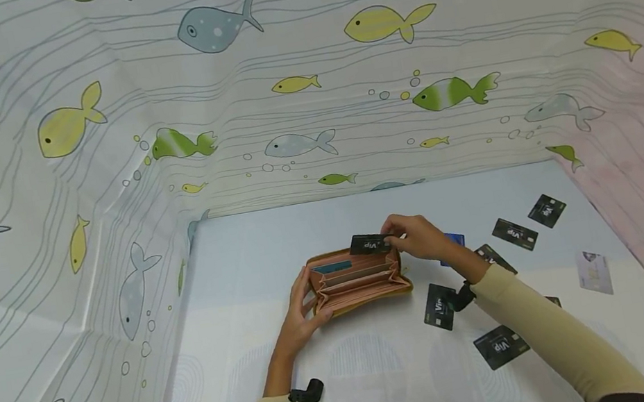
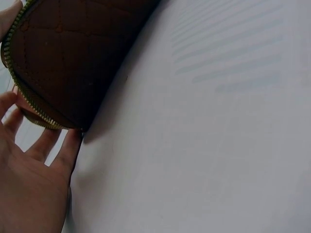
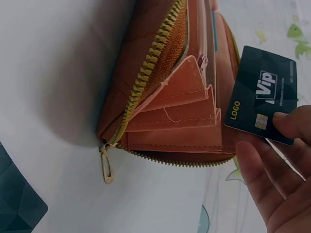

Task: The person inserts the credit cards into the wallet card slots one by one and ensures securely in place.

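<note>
An unzipped brown wallet (image 1: 363, 300) with a gold zipper and pink inner pockets stands on the table, its opening facing up. A teal card (image 1: 332, 267) shows in its back pocket. At the wallet's left end, my left hand (image 1: 297, 317) holds it, thumb on the near side and fingers around the end; in the left wrist view the quilted outer side (image 2: 73, 53) shows. My right hand (image 1: 419, 236) pinches a black Vip card (image 3: 262, 92) between thumb and fingers, over the wallet's back right edge. The zipper pull (image 3: 107, 167) hangs at the near corner.
Several more black Vip cards lie to the right, among them one near the wallet (image 1: 438, 307) and one farther back (image 1: 515, 234). A blue card (image 1: 457, 238) is partly behind the right wrist. Toward the right edge lies a silver card (image 1: 594, 273). Fish-patterned cloth (image 1: 295, 114) surrounds the table.
</note>
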A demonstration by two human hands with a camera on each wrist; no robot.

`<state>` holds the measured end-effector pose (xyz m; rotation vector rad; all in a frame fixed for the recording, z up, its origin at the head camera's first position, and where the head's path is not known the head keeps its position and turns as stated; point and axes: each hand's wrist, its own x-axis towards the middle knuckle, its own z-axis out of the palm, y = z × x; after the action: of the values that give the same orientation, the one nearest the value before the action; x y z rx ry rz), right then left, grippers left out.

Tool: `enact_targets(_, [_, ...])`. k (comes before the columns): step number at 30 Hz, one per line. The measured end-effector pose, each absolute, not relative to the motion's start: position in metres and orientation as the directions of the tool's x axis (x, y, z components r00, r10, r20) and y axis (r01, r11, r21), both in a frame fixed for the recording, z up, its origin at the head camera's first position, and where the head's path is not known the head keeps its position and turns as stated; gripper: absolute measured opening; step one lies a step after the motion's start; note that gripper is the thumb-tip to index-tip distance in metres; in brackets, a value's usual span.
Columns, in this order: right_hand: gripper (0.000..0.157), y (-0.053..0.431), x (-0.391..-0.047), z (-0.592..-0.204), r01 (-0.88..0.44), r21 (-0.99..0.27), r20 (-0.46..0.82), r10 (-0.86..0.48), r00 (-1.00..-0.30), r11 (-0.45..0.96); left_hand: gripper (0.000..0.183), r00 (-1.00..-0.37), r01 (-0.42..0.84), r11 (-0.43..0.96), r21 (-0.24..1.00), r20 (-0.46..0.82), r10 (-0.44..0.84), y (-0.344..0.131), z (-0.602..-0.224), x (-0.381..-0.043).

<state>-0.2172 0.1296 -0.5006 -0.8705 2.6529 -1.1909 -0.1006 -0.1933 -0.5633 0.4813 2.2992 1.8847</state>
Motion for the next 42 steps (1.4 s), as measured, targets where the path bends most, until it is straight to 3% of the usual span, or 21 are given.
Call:
enact_targets(31, [0.010,0.118,-0.210,-0.510,-0.453,-0.698,0.092,-0.557,-0.825,0.555,0.094,-0.934,0.181,0.167,0.969,0.117,0.338,-0.194,-0.561,-0.101])
enact_targets(35, [0.009,0.117,-0.209,-0.512,-0.470,-0.689,0.115,-0.556,-0.823,0.553,0.095,-0.935,0.165,0.161,0.973,0.103,0.340,-0.194,-0.562,-0.100])
enact_targets(42, [0.009,0.117,-0.209,-0.518,-0.605,-0.541,0.254,-0.572,-0.780,0.584,0.096,-0.936,0.160,0.166,0.973,0.097,0.339,-0.194,-0.563,-0.099])
